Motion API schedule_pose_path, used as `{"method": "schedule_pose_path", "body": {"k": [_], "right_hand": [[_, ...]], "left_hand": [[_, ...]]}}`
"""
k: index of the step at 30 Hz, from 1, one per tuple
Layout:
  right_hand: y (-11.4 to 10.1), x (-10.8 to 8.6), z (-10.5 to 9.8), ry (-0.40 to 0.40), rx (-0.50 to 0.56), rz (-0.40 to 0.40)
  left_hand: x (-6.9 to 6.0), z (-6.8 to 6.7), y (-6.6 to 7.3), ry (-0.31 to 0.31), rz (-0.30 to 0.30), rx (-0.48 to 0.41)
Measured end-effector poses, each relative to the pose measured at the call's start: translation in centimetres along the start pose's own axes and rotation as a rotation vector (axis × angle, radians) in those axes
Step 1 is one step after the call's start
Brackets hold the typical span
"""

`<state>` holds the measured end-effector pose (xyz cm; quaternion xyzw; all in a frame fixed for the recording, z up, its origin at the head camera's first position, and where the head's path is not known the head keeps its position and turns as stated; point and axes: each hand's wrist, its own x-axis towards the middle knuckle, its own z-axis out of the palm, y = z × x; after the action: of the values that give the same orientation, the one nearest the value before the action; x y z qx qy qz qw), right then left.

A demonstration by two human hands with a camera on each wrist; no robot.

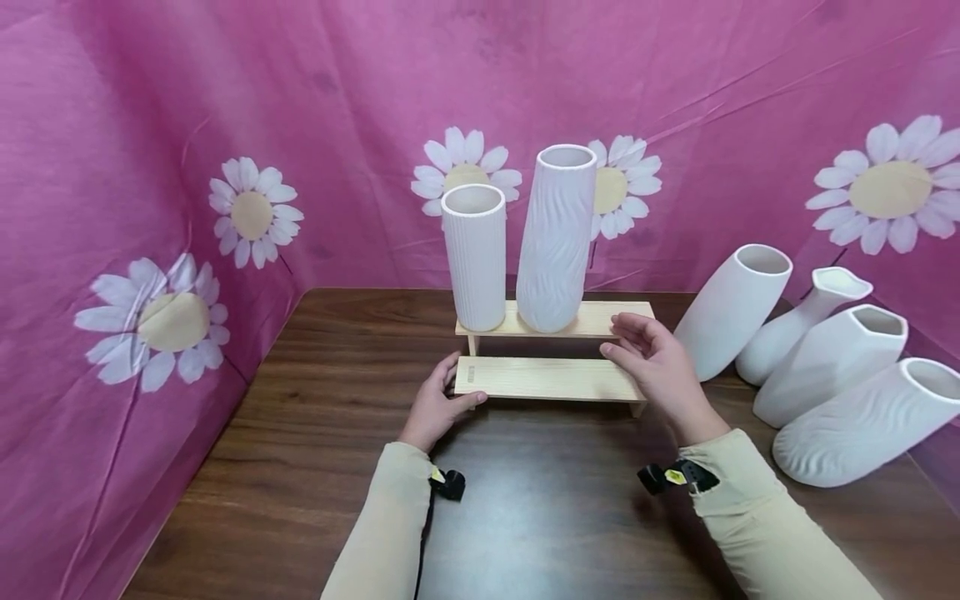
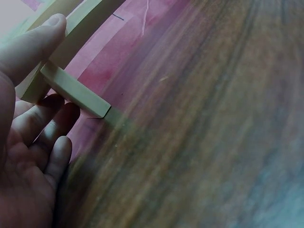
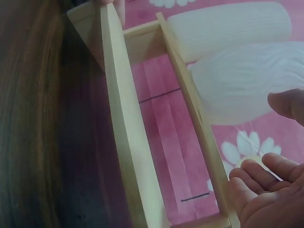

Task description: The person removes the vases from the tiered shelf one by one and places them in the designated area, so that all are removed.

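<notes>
A two-step wooden stand [image 1: 547,379] sits on the table in the middle of the head view. My left hand [image 1: 435,408] grips the left end of its lower step, thumb on the front edge; the left wrist view shows the fingers [image 2: 35,121] beneath the board. Beside the stand's right end is my right hand [image 1: 660,375], its thumb and fingers spread with nothing pinched between them. On the upper step stand a ribbed white vase [image 1: 476,267] and, to its right, a taller wavy white vase [image 1: 557,250], both upright.
Several more white vases are grouped at the right: a plain tapered one [image 1: 731,312], a narrow-necked one [image 1: 795,325], an angular one [image 1: 828,367] and a wavy one [image 1: 862,425]. Pink flowered cloth [image 1: 360,167] hangs behind the dark wooden table [image 1: 322,467].
</notes>
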<state>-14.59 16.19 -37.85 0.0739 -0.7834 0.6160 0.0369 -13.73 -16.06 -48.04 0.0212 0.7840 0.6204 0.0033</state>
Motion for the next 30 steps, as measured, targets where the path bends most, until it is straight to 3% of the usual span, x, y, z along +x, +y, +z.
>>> {"method": "schedule_pose_path", "body": {"k": [7,12,21,30], "right_hand": [[-0.5,1.3,1.5,-0.038,-0.008,-0.012],[-0.6,2.2,2.5,-0.049,-0.015,-0.011],[-1.3,4.7,2.5,-0.066,-0.077,0.042],[-0.9,6.1,4.0,-0.132,-0.102,0.037]], "left_hand": [[-0.3,0.0,0.6,-0.005,-0.016,-0.031],[-0.2,0.1,0.0,0.002,-0.026,-0.029],[0.6,0.3,0.5,-0.028,-0.003,-0.034],[0.0,0.1,0.1,-0.034,-0.01,-0.089]]}}
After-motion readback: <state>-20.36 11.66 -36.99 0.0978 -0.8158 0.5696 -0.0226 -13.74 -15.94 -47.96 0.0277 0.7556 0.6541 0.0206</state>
